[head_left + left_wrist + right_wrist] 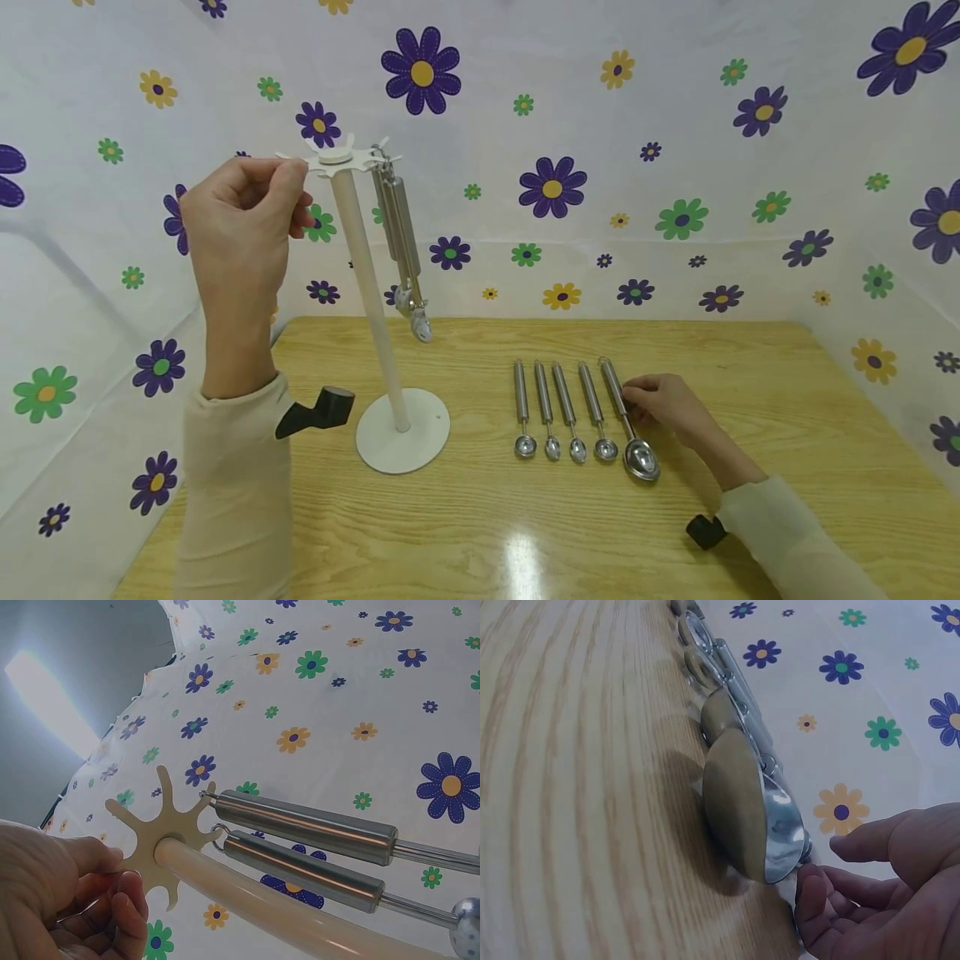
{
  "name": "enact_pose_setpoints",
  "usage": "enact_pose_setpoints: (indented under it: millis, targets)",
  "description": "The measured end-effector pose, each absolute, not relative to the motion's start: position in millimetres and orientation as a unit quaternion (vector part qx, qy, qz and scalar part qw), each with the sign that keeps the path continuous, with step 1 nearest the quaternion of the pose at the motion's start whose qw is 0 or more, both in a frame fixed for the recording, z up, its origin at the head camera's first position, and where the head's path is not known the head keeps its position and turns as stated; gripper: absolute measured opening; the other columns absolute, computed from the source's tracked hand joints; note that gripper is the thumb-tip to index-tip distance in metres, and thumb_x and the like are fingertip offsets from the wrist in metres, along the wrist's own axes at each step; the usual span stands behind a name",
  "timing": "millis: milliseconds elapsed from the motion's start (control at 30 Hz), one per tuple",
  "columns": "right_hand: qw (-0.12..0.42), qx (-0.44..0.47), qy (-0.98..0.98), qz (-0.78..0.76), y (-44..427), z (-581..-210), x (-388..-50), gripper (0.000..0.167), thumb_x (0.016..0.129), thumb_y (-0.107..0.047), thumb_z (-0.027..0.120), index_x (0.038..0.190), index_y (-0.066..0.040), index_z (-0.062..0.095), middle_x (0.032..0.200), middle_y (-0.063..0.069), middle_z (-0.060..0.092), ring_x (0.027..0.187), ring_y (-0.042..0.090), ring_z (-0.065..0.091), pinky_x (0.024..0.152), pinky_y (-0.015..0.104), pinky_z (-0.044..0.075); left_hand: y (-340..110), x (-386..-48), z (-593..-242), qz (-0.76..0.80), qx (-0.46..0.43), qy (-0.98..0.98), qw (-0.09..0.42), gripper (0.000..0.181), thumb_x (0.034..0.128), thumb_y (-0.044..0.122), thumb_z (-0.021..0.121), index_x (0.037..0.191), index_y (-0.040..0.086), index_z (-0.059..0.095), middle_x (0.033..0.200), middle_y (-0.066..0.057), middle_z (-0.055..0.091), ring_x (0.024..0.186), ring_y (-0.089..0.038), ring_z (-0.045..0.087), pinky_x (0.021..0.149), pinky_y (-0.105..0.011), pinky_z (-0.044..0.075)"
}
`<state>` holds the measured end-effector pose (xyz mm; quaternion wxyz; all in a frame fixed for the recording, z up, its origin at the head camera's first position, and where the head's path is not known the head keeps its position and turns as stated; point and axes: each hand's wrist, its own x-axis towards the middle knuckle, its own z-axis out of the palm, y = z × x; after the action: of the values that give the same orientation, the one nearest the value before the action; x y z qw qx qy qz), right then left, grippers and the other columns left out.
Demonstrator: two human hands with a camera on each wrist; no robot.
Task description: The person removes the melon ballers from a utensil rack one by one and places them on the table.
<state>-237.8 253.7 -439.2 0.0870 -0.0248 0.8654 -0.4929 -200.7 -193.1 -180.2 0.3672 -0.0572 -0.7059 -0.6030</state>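
Note:
My left hand pinches one hook of the white rotating rack top between thumb and fingers. Two metal-handled utensils hang from hooks on its right side, their round ends pointing down. The left wrist view shows their steel handles beside the pole. On the table, my right hand is beside the handle of the largest metal scoop, fingertips close to it. In the right wrist view, the thumb and fingers stand apart near this scoop; whether they touch it I cannot tell.
Several smaller steel scoops and spoons lie in a row left of the largest one, handles pointing away. The rack's round white base stands on the wooden table. Flower-patterned cloth rises behind and at both sides.

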Motion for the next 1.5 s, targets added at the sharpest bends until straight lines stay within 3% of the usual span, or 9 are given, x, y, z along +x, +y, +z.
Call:
enact_pose_setpoints:
  millis: [300, 433, 567, 800, 967, 1367, 1500]
  targets:
    - [0.07, -0.03, 0.866, -0.495, 243.1, -423.1, -238.3, 0.044, 0.108, -0.021, 0.055, 0.138, 0.011, 0.056, 0.114, 0.022, 0.066, 0.094, 0.026, 0.063, 0.082, 0.036, 0.057, -193.7, -200.6, -180.6, -0.605, -0.062, -0.704, 0.367, 0.019, 0.0977, 0.024, 0.073, 0.105, 0.008, 0.078, 0.082, -0.005, 0.068, 0.066, -0.015, 0.062, 0.068, -0.017, 0.055]
    - [0.056, -0.049, 0.861, -0.503, 236.7, -412.3, -240.1, 0.046, 0.109, -0.028, 0.055, 0.139, 0.007, 0.056, 0.114, 0.023, 0.065, 0.097, 0.029, 0.064, 0.087, 0.036, 0.057, -193.7, -200.7, -180.7, -0.604, -0.061, -0.705, 0.366, 0.019, 0.0978, 0.024, 0.073, 0.106, 0.008, 0.078, 0.082, -0.004, 0.068, 0.067, -0.015, 0.062, 0.068, -0.017, 0.055]
    - [0.043, -0.079, 0.845, -0.527, 227.9, -399.8, -240.6, 0.047, 0.109, -0.028, 0.055, 0.141, 0.006, 0.056, 0.113, 0.022, 0.065, 0.099, 0.031, 0.065, 0.086, 0.031, 0.058, -193.5, -200.6, -180.8, -0.602, -0.055, -0.707, 0.368, 0.02, 0.0979, 0.025, 0.073, 0.107, 0.008, 0.078, 0.082, -0.003, 0.069, 0.067, -0.014, 0.062, 0.07, -0.017, 0.055]
    - [0.044, -0.102, 0.82, -0.562, 203.2, -373.6, -242.5, 0.041, 0.109, -0.025, 0.056, 0.138, 0.003, 0.059, 0.108, 0.014, 0.067, 0.094, 0.023, 0.065, 0.085, 0.031, 0.058, -192.8, -201.9, -181.3, -0.598, -0.051, -0.706, 0.375, 0.021, 0.0987, 0.021, 0.072, 0.11, 0.003, 0.077, 0.083, -0.001, 0.069, 0.066, -0.012, 0.062, 0.07, -0.016, 0.055]
    - [0.026, -0.117, 0.804, -0.582, 182.4, -360.0, -247.2, 0.036, 0.108, -0.022, 0.058, 0.133, 0.003, 0.062, 0.106, 0.013, 0.066, 0.094, 0.026, 0.065, 0.08, 0.026, 0.057, -192.3, -202.0, -181.3, -0.599, -0.046, -0.705, 0.378, 0.02, 0.0985, 0.022, 0.073, 0.109, 0.006, 0.077, 0.083, -0.001, 0.068, 0.066, -0.012, 0.062, 0.071, -0.016, 0.055]
    - [0.005, -0.172, 0.77, -0.614, 137.2, -324.0, -247.4, 0.031, 0.107, -0.021, 0.06, 0.129, -0.001, 0.066, 0.107, 0.014, 0.067, 0.096, 0.026, 0.066, 0.088, 0.032, 0.058, -198.4, -203.6, -182.7, -0.567, -0.027, -0.724, 0.391, 0.027, 0.098, 0.031, 0.073, 0.112, 0.009, 0.079, 0.085, 0.001, 0.069, 0.069, -0.012, 0.063, 0.065, -0.016, 0.053]
    - [0.001, -0.195, 0.744, -0.639, 122.8, -313.6, -246.7, 0.03, 0.106, -0.017, 0.06, 0.13, 0.001, 0.065, 0.11, 0.016, 0.068, 0.102, 0.035, 0.066, 0.09, 0.034, 0.058, -196.7, -202.2, -182.1, -0.57, -0.026, -0.722, 0.391, 0.027, 0.0978, 0.03, 0.073, 0.112, 0.009, 0.079, 0.086, 0.0, 0.069, 0.069, -0.012, 0.063, 0.066, -0.016, 0.053]
